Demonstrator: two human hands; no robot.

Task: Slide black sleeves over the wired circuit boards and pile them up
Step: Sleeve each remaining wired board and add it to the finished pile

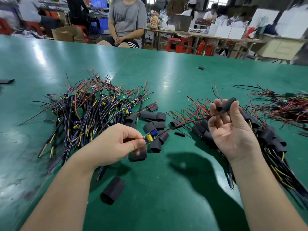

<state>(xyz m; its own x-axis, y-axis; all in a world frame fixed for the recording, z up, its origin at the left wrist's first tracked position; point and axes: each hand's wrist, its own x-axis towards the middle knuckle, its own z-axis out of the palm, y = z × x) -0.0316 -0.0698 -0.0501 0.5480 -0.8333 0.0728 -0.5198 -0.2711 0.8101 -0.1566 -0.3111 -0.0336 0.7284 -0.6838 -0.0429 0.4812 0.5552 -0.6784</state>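
My left hand (115, 144) pinches a small wired circuit board (150, 135) with yellow and blue parts; its red and black wires run up to the right. My right hand (231, 130) is raised, palm toward me, and pinches a black sleeve (229, 103) between thumb and fingertips, with the board's wire ends reaching it. Several loose black sleeves (153, 120) lie on the green table (166, 180) between my hands. One sleeve (138, 155) sits just under my left fingers. A heap of bare wired boards (93, 107) lies at the left. Sleeved boards are piled (266, 135) at the right.
A larger black sleeve (113, 190) lies near the front between my forearms. Another tangle of red and black wires (283, 105) sits at far right. A person (126, 22) sits across the table. Red stools, boxes and benches stand behind.
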